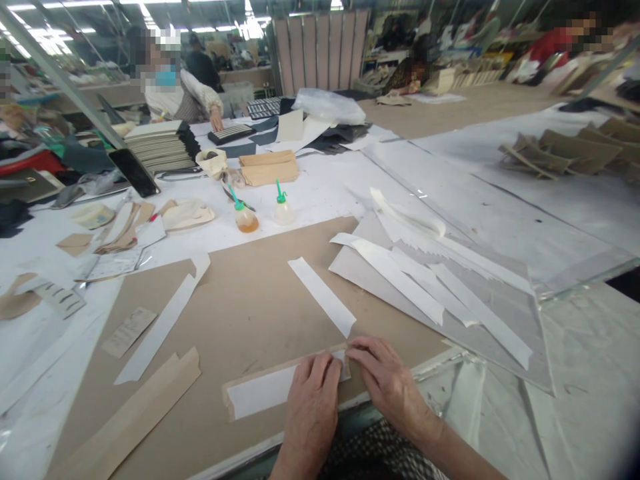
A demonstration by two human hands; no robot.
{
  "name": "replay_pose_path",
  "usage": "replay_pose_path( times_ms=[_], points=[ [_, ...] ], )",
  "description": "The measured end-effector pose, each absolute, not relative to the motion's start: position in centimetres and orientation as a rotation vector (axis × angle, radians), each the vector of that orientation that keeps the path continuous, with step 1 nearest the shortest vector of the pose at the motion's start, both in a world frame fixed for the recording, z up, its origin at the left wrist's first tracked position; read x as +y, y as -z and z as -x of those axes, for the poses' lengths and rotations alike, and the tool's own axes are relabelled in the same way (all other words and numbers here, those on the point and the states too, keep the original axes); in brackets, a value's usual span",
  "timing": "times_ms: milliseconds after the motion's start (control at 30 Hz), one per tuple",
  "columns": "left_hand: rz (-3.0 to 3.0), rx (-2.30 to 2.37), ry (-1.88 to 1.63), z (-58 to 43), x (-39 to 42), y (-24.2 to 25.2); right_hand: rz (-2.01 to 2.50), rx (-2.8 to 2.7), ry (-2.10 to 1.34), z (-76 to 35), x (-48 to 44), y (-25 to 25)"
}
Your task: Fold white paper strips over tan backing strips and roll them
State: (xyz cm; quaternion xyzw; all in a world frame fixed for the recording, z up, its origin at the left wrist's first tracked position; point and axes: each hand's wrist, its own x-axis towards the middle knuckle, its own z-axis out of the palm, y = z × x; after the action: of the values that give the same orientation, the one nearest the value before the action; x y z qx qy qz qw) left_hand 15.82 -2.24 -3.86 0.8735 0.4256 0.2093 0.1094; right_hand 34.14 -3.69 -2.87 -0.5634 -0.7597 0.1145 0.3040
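A tan strip (pixel 226 392) lies on the brown board (pixel 250 313) near its front edge, with a white strip (pixel 263 392) laid along it. My left hand (pixel 313 393) rests over the white strip, its bent fingers pressed together on it and hiding part of it. At the right end of the tan strip, my right hand (pixel 383 373) pinches the edge between thumb and fingers. Just beyond the hands lies a single loose white strip (pixel 324 297). Another white strip (pixel 160 327) and a long tan strip (pixel 140 417) lie to the left.
Several white strips (pixel 400 277) overlap on a grey sheet (pixel 520 333) at right. Two small green-tipped bottles (pixel 246 219) stand behind the board. A phone (pixel 134 172) leans at back left near stacked panels (pixel 163 147). Across the table a person (pixel 185 93) works. Brown pieces (pixel 565 150) are heaped far right.
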Motion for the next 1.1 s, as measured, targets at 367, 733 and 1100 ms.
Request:
replay_pose_path(
  times_ms=[367, 733, 1100],
  points=[
    [-2.578, 1.263, -0.622, -15.8, -2.3, 3.8, 1.482, -2.13, -0.149, -33.9, -3.9, 3.2],
    [-2.221, 1.399, -0.966, -16.2, -2.8, 5.0, 1.51, -1.818, -0.203, -34.1, -2.9, 0.8],
    [-2.145, 1.711, -0.751, -3.8, -0.8, 0.2, 1.092, -2.247, -0.263, -24.2, -5.1, 1.7]
  ],
)
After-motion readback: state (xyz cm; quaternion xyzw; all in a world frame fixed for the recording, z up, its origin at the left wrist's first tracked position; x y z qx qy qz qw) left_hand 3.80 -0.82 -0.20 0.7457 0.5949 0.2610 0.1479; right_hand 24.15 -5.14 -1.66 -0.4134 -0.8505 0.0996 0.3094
